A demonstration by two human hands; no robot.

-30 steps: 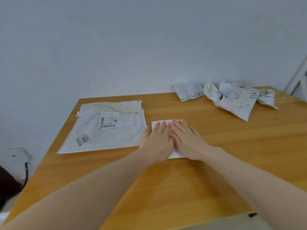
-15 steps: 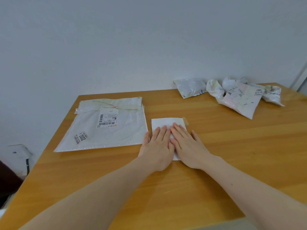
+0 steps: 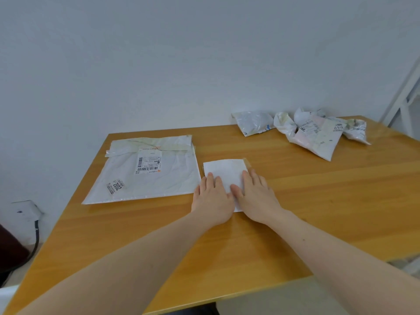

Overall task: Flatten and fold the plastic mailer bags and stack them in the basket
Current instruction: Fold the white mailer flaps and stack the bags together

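Note:
A small folded white mailer point(image 3: 225, 172) lies flat on the wooden table point(image 3: 318, 201) near the middle. My left hand point(image 3: 212, 200) presses its near left part with straight fingers. My right hand point(image 3: 258, 198) lies flat on its near right part, a gap of white showing between the two hands. To the left lies a large flattened white mailer point(image 3: 147, 171) with a barcode label. Several crumpled mailers point(image 3: 316, 130) sit in a heap at the back right. No basket is in view.
A white wall rises right behind the table. On the floor at the left are a white wall box point(image 3: 26, 212) with a black cable point(image 3: 35, 237) and a dark object. A white frame point(image 3: 406, 92) stands at the far right.
Both hands have slid back toward me along the small mailer and drawn slightly apart, uncovering more of its far part. The view has also shifted.

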